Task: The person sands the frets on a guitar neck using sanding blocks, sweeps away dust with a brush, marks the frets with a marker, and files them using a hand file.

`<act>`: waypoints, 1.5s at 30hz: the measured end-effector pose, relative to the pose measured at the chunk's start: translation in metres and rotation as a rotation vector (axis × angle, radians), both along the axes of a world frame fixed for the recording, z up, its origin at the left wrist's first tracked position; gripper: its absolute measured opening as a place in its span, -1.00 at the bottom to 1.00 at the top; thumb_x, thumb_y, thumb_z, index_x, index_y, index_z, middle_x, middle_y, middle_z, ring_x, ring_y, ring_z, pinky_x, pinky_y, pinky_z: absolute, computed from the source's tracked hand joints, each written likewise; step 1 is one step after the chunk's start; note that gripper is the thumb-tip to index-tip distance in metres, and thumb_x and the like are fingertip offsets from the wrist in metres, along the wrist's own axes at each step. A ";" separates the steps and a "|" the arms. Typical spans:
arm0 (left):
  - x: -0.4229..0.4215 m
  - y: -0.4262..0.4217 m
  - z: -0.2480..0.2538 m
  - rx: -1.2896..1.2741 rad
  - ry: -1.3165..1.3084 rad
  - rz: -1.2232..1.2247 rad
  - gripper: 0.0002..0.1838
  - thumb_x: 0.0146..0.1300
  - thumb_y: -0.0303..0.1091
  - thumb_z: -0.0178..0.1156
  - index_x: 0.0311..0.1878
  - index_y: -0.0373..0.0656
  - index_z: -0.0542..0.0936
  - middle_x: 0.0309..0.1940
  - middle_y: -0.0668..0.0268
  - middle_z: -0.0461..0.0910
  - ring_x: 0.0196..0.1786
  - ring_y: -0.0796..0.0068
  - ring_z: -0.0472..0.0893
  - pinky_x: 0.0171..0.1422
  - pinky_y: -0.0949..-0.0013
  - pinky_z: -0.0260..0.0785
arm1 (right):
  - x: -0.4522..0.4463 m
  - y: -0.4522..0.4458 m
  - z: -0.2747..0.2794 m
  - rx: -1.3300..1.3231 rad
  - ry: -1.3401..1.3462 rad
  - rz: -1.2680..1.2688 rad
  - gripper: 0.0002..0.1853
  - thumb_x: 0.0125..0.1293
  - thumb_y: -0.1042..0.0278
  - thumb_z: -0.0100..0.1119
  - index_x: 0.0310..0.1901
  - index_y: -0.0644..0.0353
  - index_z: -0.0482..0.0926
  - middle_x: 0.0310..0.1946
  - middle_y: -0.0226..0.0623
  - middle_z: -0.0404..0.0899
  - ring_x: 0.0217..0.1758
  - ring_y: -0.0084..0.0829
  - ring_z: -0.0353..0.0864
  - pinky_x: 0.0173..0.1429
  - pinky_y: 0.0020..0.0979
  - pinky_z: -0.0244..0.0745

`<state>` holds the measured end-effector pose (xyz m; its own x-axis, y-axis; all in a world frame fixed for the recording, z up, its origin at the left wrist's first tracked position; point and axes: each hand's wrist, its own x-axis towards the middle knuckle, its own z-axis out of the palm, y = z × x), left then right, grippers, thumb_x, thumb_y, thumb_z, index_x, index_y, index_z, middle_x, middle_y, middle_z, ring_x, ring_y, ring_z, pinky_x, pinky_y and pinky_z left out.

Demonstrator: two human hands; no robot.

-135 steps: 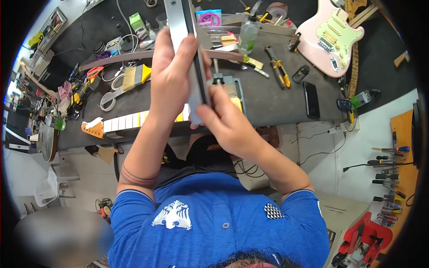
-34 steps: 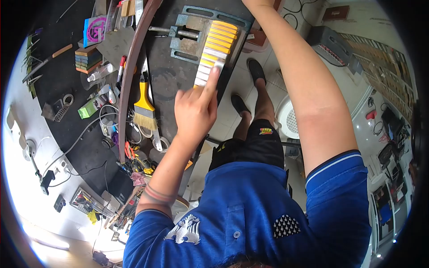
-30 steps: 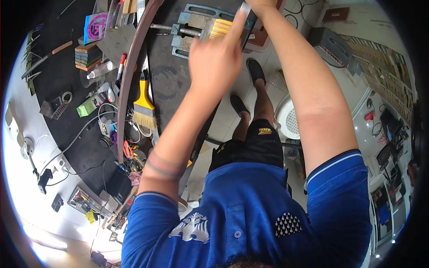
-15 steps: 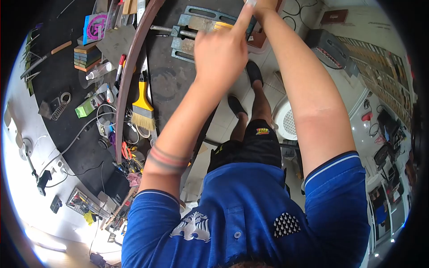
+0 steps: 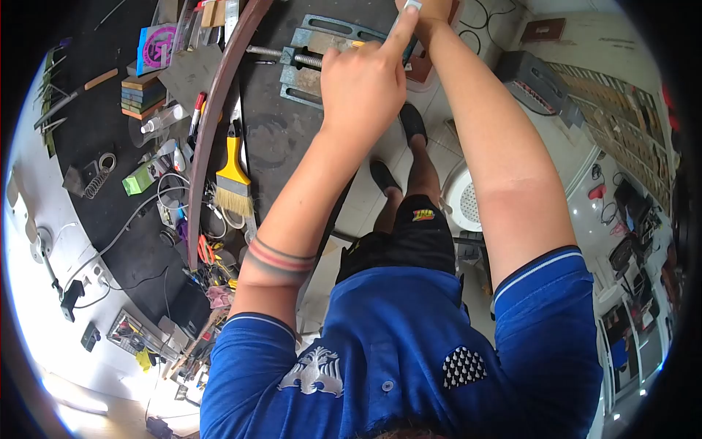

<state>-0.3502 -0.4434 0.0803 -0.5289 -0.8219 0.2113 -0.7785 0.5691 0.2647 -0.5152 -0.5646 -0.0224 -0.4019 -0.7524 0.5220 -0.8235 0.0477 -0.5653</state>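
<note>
My left hand (image 5: 363, 84) is over the metal vise (image 5: 340, 27), its index finger stretched toward the upper right and its other fingers curled under. A small whitish piece (image 5: 414, 4) shows at that fingertip, cut off by the top edge. What the curled fingers hold is hidden. A bit of something yellow (image 5: 357, 44) peeks out beside the knuckles. My right hand (image 5: 433, 10) is at the top edge, close to the left fingertip; its fingers are mostly out of sight. The vise's threaded screw (image 5: 307, 61) runs to the left of my left hand.
A yellow-handled brush (image 5: 233, 175) lies on the dark bench (image 5: 274, 117) beside a curved brown edge strip (image 5: 210, 124). Beyond it are stacked coloured blocks (image 5: 142, 94), a spray bottle (image 5: 162, 118), a spring (image 5: 99, 178) and cables. A white perforated stool (image 5: 463, 197) stands on the floor to the right.
My left hand has shifted slightly, and less of the yellow thing shows beside it. The whitish piece at the fingertip shows a little more. The vise sits slightly lower in view.
</note>
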 end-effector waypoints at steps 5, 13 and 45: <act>0.083 0.083 0.017 0.229 -0.114 -0.023 -0.22 0.32 -0.44 0.35 0.63 0.11 0.47 -0.52 0.33 0.57 -0.46 0.30 0.59 -0.23 0.16 0.28 | 0.002 0.003 0.007 0.009 -0.016 0.001 -0.73 0.25 0.63 0.15 -0.03 0.20 0.64 0.05 -0.06 0.55 0.22 0.05 0.48 0.39 -0.01 0.41; -0.003 0.008 0.034 0.402 -0.038 0.215 -0.70 0.41 -0.31 0.32 0.16 -0.05 0.77 -0.39 -0.03 0.75 -0.36 -0.06 0.75 -0.23 -0.04 0.57 | 0.002 0.009 0.013 0.283 -0.354 -0.099 -0.76 0.36 0.36 0.17 -0.02 0.17 0.73 0.10 -0.03 0.62 0.30 0.06 0.52 0.44 0.10 0.34; 0.095 0.085 0.040 0.387 -0.027 0.075 -0.24 0.53 -0.33 0.16 0.76 0.17 0.23 0.15 -0.15 0.71 -0.20 -0.14 0.77 -0.15 0.00 0.55 | 0.000 0.010 0.027 0.162 -0.078 -0.130 -0.78 0.30 0.37 0.15 -0.05 0.20 0.59 0.08 -0.17 0.48 0.37 -0.14 0.43 0.76 0.17 0.09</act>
<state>-0.2548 -0.3589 0.1199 -0.4657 -0.8746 -0.1351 -0.8235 0.3724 0.4279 -0.5150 -0.5543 0.0051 -0.5355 -0.7632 0.3617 -0.7585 0.2461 -0.6034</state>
